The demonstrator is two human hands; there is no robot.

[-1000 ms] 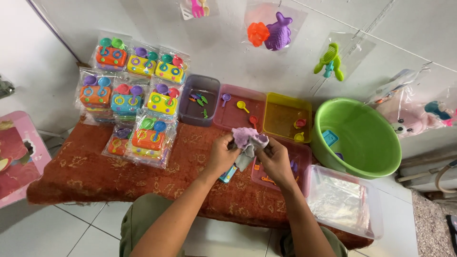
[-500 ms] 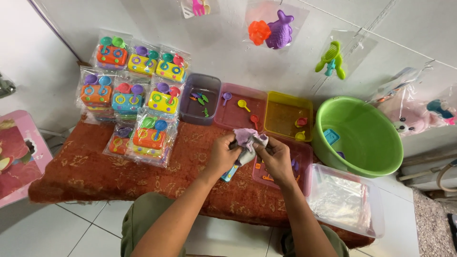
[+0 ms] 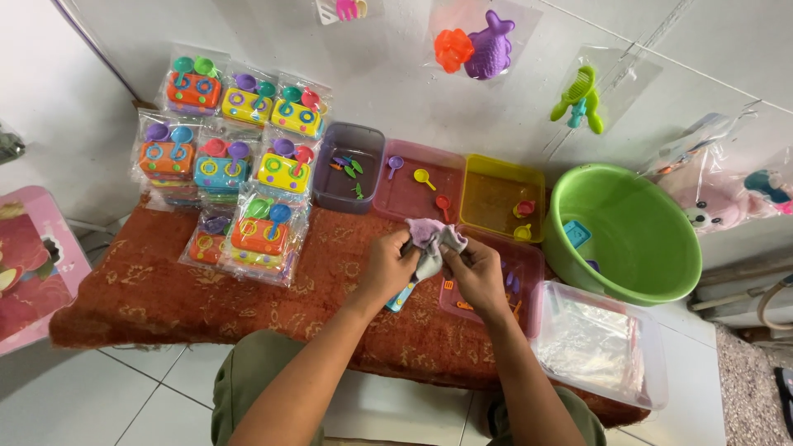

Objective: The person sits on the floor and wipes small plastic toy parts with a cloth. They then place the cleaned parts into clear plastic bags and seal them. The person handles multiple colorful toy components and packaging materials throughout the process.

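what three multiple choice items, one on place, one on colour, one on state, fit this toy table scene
1. Where does the round green plastic basin stand?
A. right of the yellow tray
B. left of the bagged toy sets
C. on the pink stool

2. What colour is the square plastic tray beside the basin?
A. blue
B. yellow
C. black

3. What are the left hand and right hand doing?
A. resting flat, empty
B. both holding a clear plastic bag with a purple toy
C. lifting the basin

Answers: 1 A, the basin sits at the tray's right; 2 B, its walls are yellow; 3 B, both hands grip the bag.
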